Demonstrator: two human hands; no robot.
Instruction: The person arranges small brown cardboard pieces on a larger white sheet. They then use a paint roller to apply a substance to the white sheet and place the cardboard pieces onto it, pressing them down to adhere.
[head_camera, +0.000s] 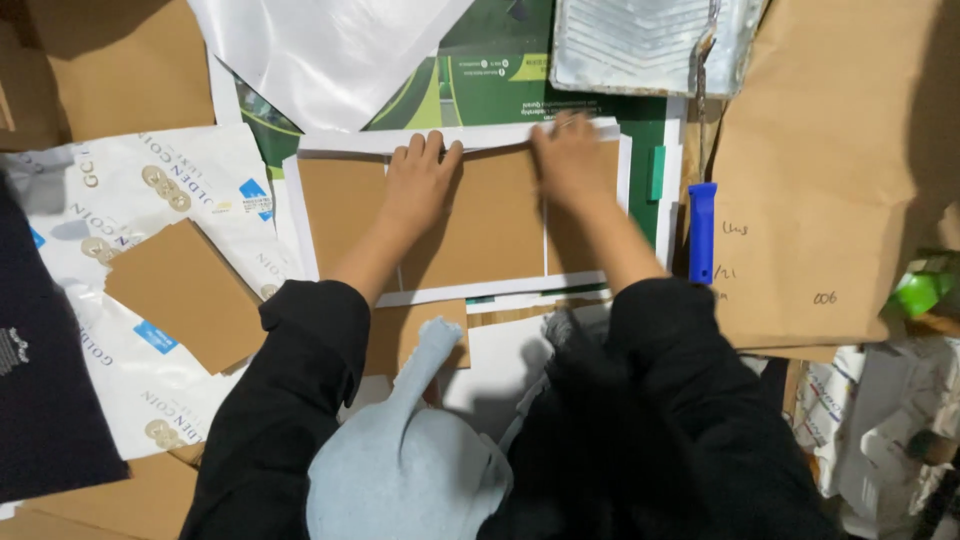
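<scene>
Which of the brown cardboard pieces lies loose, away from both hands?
The tilted brown square on the printed white bag, left of the left hand. The others lie side by side on white paper under the left hand and right hand.

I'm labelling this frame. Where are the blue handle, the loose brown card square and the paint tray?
blue handle (702, 232), head view, middle of its grip.
loose brown card square (185, 292), head view, centre of its face.
paint tray (640, 42), head view, ribbed slope.

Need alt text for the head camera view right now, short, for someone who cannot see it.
Both bare hands, left hand and blurred right hand, press flat on brown cardboard panels lying on a white sheet. A blue handle lies to the right, a loose brown square to the left.
</scene>
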